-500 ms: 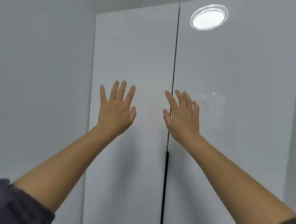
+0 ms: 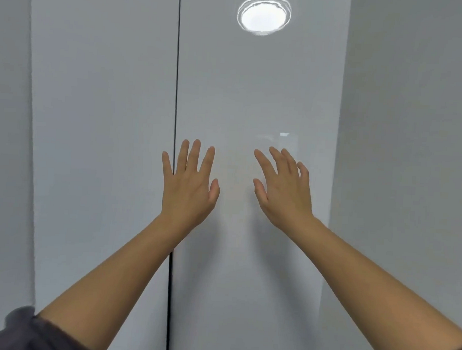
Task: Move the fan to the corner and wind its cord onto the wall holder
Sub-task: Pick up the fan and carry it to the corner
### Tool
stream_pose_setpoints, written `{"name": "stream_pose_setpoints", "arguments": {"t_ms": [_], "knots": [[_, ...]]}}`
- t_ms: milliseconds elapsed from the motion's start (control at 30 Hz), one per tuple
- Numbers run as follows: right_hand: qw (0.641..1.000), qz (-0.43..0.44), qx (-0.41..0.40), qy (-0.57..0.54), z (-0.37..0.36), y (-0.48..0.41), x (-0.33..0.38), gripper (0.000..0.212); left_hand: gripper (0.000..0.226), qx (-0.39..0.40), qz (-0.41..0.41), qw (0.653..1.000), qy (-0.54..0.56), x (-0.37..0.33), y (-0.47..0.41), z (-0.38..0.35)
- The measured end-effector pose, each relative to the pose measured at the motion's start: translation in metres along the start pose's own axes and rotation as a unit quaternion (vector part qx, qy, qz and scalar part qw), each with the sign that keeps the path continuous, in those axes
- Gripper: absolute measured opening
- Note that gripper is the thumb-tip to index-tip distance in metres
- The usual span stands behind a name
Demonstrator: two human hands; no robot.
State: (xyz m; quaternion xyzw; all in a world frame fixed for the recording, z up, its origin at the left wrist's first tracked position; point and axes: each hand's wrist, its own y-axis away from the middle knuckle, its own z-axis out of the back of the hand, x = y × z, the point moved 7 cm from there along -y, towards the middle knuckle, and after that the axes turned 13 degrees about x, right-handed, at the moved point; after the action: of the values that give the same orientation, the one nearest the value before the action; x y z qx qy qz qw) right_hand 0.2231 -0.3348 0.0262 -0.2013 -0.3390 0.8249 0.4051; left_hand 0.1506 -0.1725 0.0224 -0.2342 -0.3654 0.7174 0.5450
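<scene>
While both arms reach forward and up, the left hand (image 2: 188, 183) is spread flat with its fingers (image 2: 196, 154) splayed and nothing in it, its little finger lying across the dark vertical seam (image 2: 177, 91) between two glossy white panels. The right hand (image 2: 284, 189) is just beside it, a clear gap between the two thumbs, likewise released and empty, its fingers slightly curled and tipped toward the left. Both are raised in front of the right panel (image 2: 256, 82); whether the palms touch its surface cannot be told. A dark sleeve (image 2: 21, 329) is pushed up at the left elbow. Outward from the hands, the left panel (image 2: 99, 114) runs to a plain grey wall (image 2: 4, 136), and a grey wall also flanks the right side. A round ceiling lamp shows as a bright reflection (image 2: 263, 16) high on the right panel, with a faint paler glint lower down. The fan, its cord and the wall holder are not in view, so which way they lie from either hand, and which hand is nearer, cannot be judged; the task looks not yet begun, and the person will likely need to turn or look down to find the fan. No brand, label or writing can be read anywhere.
</scene>
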Motion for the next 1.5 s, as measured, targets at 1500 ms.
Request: {"name": "stream_pose_setpoints", "arguments": {"t_ms": [1500], "knots": [[0.911, -0.348, 0.136, 0.175, -0.111, 0.264, -0.658, 0.048, 0.061, 0.176, -0.292, 0.901, 0.268, -0.727, -0.019, -0.294]]}}
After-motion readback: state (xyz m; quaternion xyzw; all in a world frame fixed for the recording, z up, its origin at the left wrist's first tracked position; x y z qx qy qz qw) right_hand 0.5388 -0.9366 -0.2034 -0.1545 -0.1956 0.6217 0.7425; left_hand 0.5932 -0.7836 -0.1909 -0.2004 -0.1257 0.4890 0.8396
